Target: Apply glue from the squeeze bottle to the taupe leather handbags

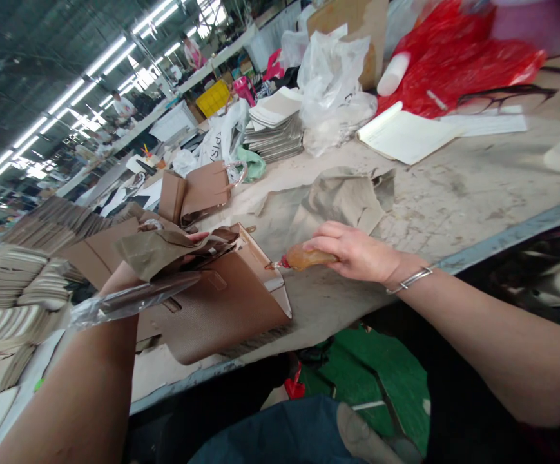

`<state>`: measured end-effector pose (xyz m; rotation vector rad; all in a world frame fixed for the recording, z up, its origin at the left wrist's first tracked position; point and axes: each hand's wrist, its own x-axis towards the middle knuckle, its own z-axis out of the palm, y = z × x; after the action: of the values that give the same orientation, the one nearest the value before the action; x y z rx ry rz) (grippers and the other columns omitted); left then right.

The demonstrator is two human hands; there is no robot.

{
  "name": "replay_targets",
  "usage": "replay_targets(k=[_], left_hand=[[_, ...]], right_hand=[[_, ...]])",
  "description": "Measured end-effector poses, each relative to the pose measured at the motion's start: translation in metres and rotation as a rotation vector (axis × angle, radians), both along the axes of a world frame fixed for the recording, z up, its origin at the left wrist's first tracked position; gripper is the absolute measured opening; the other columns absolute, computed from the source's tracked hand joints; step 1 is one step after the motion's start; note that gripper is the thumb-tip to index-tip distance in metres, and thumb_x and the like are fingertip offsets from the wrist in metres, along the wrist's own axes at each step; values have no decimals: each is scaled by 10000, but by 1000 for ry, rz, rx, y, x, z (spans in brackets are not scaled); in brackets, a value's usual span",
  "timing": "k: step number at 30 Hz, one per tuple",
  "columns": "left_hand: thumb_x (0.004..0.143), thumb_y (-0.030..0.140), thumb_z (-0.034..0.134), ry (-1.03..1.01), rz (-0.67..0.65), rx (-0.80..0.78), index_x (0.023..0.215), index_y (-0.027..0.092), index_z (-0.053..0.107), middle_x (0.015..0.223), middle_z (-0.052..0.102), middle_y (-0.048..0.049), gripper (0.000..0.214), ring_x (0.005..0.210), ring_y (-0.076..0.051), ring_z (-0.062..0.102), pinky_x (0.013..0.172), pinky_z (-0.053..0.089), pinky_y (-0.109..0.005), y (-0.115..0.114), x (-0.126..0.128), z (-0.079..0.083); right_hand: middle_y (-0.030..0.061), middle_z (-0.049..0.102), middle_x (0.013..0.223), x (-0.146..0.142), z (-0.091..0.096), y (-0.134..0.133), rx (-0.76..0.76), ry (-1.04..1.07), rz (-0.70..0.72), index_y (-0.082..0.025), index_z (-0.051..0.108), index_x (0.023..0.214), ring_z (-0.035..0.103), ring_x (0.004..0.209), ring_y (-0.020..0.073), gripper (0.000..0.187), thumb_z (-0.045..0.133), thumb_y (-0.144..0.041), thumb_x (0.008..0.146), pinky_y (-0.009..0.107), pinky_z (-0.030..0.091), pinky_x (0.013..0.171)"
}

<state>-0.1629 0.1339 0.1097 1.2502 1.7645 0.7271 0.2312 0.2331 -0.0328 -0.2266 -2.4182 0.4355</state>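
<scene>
A brown leather handbag (226, 303) lies tilted on the worktable in front of me, its pale-edged side facing right. My right hand (345, 248) is closed around an amber glue bottle (308, 256) with a red collar, its nozzle at the edge of the bag's side. My left hand (195, 238) reaches in at the bag's far opening, mostly hidden behind an olive cloth lining (156, 251) and clear plastic film (135, 303). What its fingers grip does not show.
A crumpled beige cloth (337, 196) lies beyond my right hand. Another brown bag (207, 187) stands behind the first. Stacked panels (9, 277) fill the left. Farther back are a paper stack (274, 125), a white plastic bag (332, 84), a notebook (408, 132) and glasses (506, 100).
</scene>
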Motion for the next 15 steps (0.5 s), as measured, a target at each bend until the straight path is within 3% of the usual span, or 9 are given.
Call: replay_targets(k=[2, 4, 11, 15], left_hand=[[746, 207, 827, -18, -101, -37, 1309, 117, 631, 1226, 746, -37, 603, 1045, -179, 671, 853, 568, -202, -2, -5, -3], [788, 237, 807, -44, -122, -50, 1363, 155, 604, 1249, 744, -19, 616, 999, -153, 693, 846, 565, -184, -8, -3, -4], [812, 247, 775, -320, 124, -113, 1395, 209, 610, 1197, 766, -81, 607, 897, -213, 751, 744, 612, -226, -27, 22, 0], [838, 256, 736, -349, 170, -139, 1445, 195, 557, 1174, 774, -85, 636, 862, -212, 754, 706, 602, -206, -32, 25, 2]], right_hand=[[83, 588, 986, 2, -2, -2, -23, -66, 21, -156, 606, 1146, 568, 920, 215, 395, 556, -19, 779, 326, 484, 802], [76, 580, 979, 5, -4, -3, -35, -95, 31, -161, 605, 1154, 567, 917, 209, 400, 549, -21, 784, 320, 481, 797], [79, 576, 995, 9, -3, -1, -7, -37, -1, -162, 610, 1159, 560, 932, 220, 442, 544, -17, 747, 332, 474, 805], [60, 578, 958, 11, -5, -4, -69, -92, -9, -171, 619, 1139, 576, 884, 200, 379, 576, -34, 789, 303, 468, 758]])
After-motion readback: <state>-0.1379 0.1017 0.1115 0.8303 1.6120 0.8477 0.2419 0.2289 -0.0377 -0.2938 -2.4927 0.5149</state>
